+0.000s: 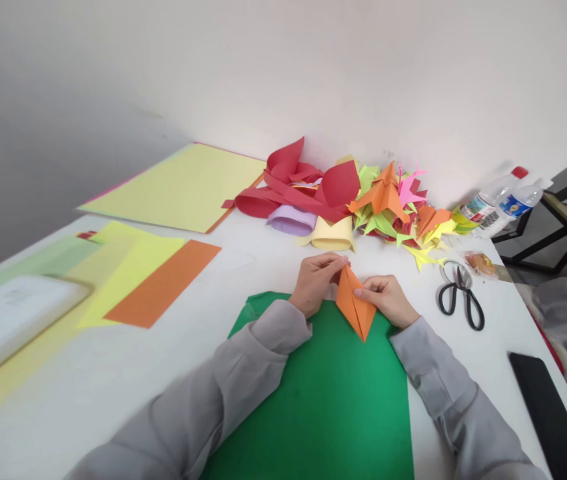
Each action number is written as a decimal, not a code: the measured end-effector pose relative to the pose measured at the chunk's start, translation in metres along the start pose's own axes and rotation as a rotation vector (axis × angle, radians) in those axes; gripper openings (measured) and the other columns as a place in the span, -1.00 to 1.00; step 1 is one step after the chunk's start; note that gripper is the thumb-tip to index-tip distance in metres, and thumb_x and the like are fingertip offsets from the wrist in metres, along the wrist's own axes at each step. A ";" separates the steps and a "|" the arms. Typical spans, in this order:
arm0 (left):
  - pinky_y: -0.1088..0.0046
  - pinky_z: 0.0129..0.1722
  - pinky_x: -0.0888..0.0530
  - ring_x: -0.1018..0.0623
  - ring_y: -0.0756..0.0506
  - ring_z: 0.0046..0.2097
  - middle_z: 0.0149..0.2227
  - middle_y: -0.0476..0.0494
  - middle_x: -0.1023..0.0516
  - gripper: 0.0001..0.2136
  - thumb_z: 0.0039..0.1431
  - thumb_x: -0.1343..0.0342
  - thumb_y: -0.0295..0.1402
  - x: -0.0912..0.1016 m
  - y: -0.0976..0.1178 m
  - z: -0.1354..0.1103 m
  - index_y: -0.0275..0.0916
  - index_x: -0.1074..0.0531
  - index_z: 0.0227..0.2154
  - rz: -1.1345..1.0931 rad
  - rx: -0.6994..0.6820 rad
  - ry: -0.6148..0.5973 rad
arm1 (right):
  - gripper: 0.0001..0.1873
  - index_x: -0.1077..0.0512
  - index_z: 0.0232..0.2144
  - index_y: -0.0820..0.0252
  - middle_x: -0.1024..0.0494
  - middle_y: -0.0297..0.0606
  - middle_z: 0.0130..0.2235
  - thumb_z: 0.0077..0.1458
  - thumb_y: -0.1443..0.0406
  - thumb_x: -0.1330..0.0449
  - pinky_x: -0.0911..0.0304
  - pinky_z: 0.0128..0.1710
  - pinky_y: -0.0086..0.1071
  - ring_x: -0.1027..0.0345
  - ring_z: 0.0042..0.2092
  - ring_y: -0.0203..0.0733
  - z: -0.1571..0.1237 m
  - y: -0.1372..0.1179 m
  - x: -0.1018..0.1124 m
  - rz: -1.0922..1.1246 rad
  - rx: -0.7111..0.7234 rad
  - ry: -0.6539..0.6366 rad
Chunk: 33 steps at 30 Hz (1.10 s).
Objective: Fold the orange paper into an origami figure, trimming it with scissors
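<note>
A kite-shaped piece of folded orange paper (356, 308) is held between my two hands, over the far part of a green sheet (323, 393). My left hand (319, 280) pinches its upper tip between thumb and fingers. On its right side, my right hand (387, 299) grips it, the thumb lying on the front face. A crease runs down the paper to its lower point. Some of the fingers are hidden behind the paper.
Black-handled scissors (461, 297) lie to the right, near a long black object (553, 413). Folded paper shapes (383, 200) and red curled paper (303, 187) are heaped at the wall. Bottles (493, 200) stand back right. Left are an orange strip (163, 283), yellow sheets (178, 187) and a white box (18, 320).
</note>
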State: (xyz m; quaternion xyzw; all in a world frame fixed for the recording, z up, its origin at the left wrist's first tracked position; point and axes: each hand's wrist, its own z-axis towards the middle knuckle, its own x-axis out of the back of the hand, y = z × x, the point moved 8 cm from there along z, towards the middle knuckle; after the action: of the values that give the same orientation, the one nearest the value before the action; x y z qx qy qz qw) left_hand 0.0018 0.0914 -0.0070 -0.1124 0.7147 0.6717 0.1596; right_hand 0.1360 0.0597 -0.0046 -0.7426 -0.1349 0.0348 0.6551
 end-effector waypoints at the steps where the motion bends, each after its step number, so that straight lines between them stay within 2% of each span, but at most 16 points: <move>1: 0.49 -0.52 -0.34 -0.37 0.01 -0.48 -0.52 -0.07 -0.44 -0.75 -0.17 -0.26 -0.17 0.000 0.000 0.000 -0.30 -0.50 -0.62 0.001 0.002 -0.003 | -0.61 -0.39 -0.69 0.26 -0.36 -0.39 -0.64 -0.26 0.04 -0.34 -0.02 -0.57 -0.46 -0.09 -0.57 -0.39 0.000 0.000 0.000 0.001 -0.002 0.004; 7: 0.50 -0.52 -0.32 -0.39 0.00 -0.47 -0.52 -0.12 -0.47 -0.66 -0.07 -0.18 -0.07 -0.002 -0.004 0.000 -0.32 -0.51 -0.57 0.038 0.042 -0.002 | -0.63 -0.40 -0.69 0.26 -0.37 -0.39 -0.63 -0.25 0.07 -0.35 -0.03 -0.55 -0.46 -0.10 -0.56 -0.39 0.000 0.004 0.003 0.038 -0.005 0.030; 11: 0.51 -0.53 -0.31 -0.37 0.00 -0.48 -0.53 -0.10 -0.46 -0.70 -0.18 -0.27 -0.11 -0.012 0.002 -0.005 -0.30 -0.51 -0.58 0.111 0.003 -0.094 | -0.62 -0.40 -0.69 0.26 -0.35 -0.40 -0.65 -0.24 0.05 -0.33 -0.02 -0.57 -0.46 -0.09 -0.57 -0.40 0.001 0.004 0.004 0.026 0.003 0.052; 14: 0.53 -0.60 -0.21 -0.29 0.04 -0.54 -0.61 -0.02 -0.38 -0.74 -0.26 -0.32 -0.18 -0.017 0.004 -0.008 -0.30 -0.48 -0.63 0.189 -0.029 -0.151 | -0.61 -0.41 -0.68 0.26 -0.33 -0.42 -0.66 -0.24 0.04 -0.33 0.00 -0.58 -0.48 -0.07 -0.57 -0.41 0.000 0.001 0.004 -0.010 0.029 0.055; 18: 0.53 -0.63 -0.10 -0.18 0.08 -0.60 -0.69 0.04 -0.26 -0.72 -0.20 -0.29 -0.19 -0.014 0.002 -0.008 -0.30 -0.42 -0.71 0.227 -0.039 -0.119 | -0.64 -0.45 -0.63 0.25 -0.42 -0.37 -0.62 -0.25 0.05 -0.35 -0.10 -0.56 -0.46 -0.16 -0.56 -0.37 -0.001 0.000 0.001 0.000 0.029 0.032; 25: 0.51 -0.59 -0.11 -0.20 0.08 -0.58 -0.66 0.04 -0.27 -0.72 -0.16 -0.27 -0.18 -0.010 -0.003 -0.006 -0.32 -0.43 -0.67 0.161 0.008 -0.100 | -0.70 -0.48 -0.59 0.23 -0.53 -0.32 -0.53 -0.30 0.12 -0.39 -0.26 -0.46 -0.40 -0.32 -0.50 -0.30 -0.001 0.000 -0.005 0.088 0.021 -0.021; 33: 0.49 -0.52 -0.26 -0.33 0.03 -0.53 -0.60 -0.06 -0.41 -0.68 -0.13 -0.25 -0.12 -0.009 -0.012 -0.003 -0.32 -0.47 -0.65 0.009 0.101 -0.105 | -0.72 -0.49 -0.60 0.23 -0.53 -0.33 -0.54 -0.31 0.15 -0.40 -0.25 -0.45 -0.41 -0.32 -0.50 -0.32 0.000 0.000 -0.006 0.099 0.010 -0.019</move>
State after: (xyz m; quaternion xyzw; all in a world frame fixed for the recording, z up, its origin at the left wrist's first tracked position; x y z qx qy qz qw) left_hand 0.0142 0.0870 -0.0151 -0.0658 0.7388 0.6404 0.1993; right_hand 0.1301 0.0585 -0.0057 -0.7448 -0.1041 0.0749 0.6549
